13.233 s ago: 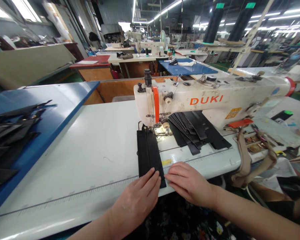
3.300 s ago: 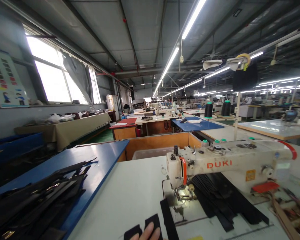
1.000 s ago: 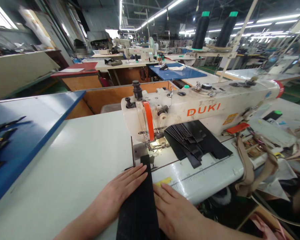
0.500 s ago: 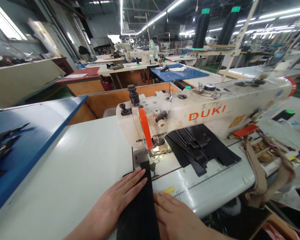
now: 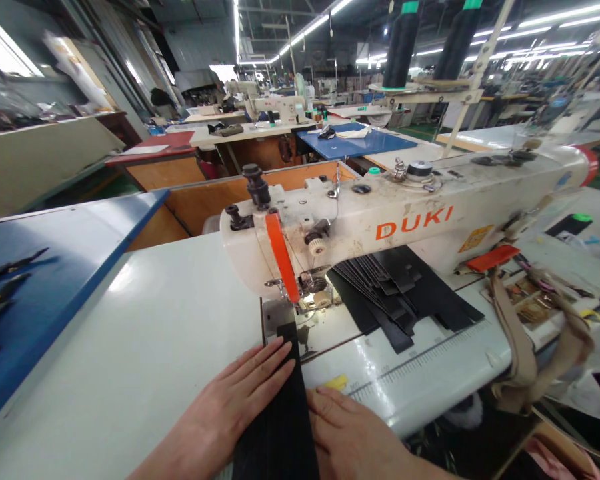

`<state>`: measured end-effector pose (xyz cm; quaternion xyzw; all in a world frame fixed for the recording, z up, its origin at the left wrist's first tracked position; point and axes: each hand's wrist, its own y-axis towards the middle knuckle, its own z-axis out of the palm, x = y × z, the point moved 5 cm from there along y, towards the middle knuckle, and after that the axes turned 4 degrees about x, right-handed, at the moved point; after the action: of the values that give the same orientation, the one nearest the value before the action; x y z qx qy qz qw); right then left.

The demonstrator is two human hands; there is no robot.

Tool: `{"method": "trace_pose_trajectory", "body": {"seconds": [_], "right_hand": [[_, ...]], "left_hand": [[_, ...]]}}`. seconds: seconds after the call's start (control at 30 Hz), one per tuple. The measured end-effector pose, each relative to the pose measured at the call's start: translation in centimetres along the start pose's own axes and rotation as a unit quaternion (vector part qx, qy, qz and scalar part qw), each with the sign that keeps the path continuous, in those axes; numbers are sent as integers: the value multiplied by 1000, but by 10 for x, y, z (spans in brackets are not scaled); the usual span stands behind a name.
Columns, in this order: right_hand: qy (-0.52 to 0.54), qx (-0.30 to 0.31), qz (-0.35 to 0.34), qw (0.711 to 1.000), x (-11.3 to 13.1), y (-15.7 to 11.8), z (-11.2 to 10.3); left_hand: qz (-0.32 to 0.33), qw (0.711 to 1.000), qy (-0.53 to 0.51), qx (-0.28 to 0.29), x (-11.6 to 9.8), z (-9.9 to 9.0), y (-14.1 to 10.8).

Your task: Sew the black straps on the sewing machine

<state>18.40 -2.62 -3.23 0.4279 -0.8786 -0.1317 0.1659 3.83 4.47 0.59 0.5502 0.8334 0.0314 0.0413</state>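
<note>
A long black strip of material (image 5: 280, 427) lies lengthwise on the pale sewing table, its narrow far end just short of the presser foot (image 5: 314, 300). My left hand (image 5: 235, 400) rests on the strip's left side, fingers stretched out flat across its upper part. Along its right edge is my right hand (image 5: 350, 427), fingers bent together and gripping that edge; the fingertips are partly hidden. The white DUKI sewing machine (image 5: 410, 223) stands in front of both hands, with an orange lever-shaped guard (image 5: 282, 257) beside the needle area.
Several black cut pieces (image 5: 395, 293) are piled under the machine's arm. A printed ruler scale (image 5: 415, 353) runs along the table's front, by a yellow tape scrap (image 5: 336, 383). A blue table (image 5: 80, 247) stands at left. Beige straps (image 5: 515, 353) hang at right.
The view has shifted slightly, and the machine appears a little further left. Both hands and the black strip stay in nearly the same place.
</note>
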Motion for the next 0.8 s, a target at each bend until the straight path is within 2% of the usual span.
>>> {"method": "trace_pose_trajectory", "body": {"seconds": [0.1, 0.2, 0.47, 0.63, 0.8], "right_hand": [[12, 13, 7, 1000, 0, 1, 1], [4, 3, 5, 1000, 2, 1, 0], [-4, -28, 9, 1000, 3, 1, -8], [10, 3, 13, 1000, 3, 0, -6], [37, -10, 15, 999, 3, 4, -20]], "left_hand": [[1, 1000, -15, -4, 0, 0, 0], [14, 1000, -16, -8, -1, 2, -1], [-4, 999, -45, 2, 3, 3, -2], [-1, 998, -68, -1, 2, 2, -1], [-3, 996, -87, 5, 1, 3, -1]]}}
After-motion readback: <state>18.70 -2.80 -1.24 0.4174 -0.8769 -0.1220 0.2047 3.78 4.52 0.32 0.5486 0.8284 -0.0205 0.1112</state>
